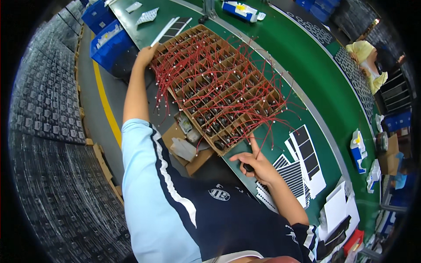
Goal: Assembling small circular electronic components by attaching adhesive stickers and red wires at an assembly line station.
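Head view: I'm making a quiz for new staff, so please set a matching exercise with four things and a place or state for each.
1. Left hand
2. Right hand
3. Cardboard grid
4. Yellow line

A. On the floor
B. Curled around a small black item
C. Strewn with red wires
D. At the grid's left corner

Pairs: 1-D; 2-B; 3-C; 4-A
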Demonstrator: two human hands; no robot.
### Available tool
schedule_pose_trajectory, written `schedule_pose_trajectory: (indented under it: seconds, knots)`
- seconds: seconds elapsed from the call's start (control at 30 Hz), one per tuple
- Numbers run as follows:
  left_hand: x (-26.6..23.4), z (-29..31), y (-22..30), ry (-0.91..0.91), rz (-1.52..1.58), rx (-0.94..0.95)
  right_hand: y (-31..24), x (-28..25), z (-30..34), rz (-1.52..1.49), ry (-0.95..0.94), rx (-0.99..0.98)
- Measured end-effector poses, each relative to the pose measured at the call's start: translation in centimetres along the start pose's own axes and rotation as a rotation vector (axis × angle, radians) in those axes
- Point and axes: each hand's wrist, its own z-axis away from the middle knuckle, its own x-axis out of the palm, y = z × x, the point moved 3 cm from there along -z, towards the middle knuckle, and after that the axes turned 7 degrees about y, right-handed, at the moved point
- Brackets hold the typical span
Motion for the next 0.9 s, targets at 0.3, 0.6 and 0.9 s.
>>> schedule_pose_trajectory:
  seconds: [0.3, 0.6, 0.9]
  knots:
    - [-4.3, 10.5, -2.1, 0.036, 0.126, -0.135, -4.0, -5.0, -1.3, -0.008, 0.330, 0.019]
    - [-2.2, 14.2, -1.9, -0.421, 0.846, -0.546, -5.2, -8.7, -1.3, -0.061, 0.399, -0.035]
    - [-4.4, 22.5, -1.5, -0.405, 0.897, -0.615, -5.8, -9.0, 0.5, 0.137, 0.424, -0.041]
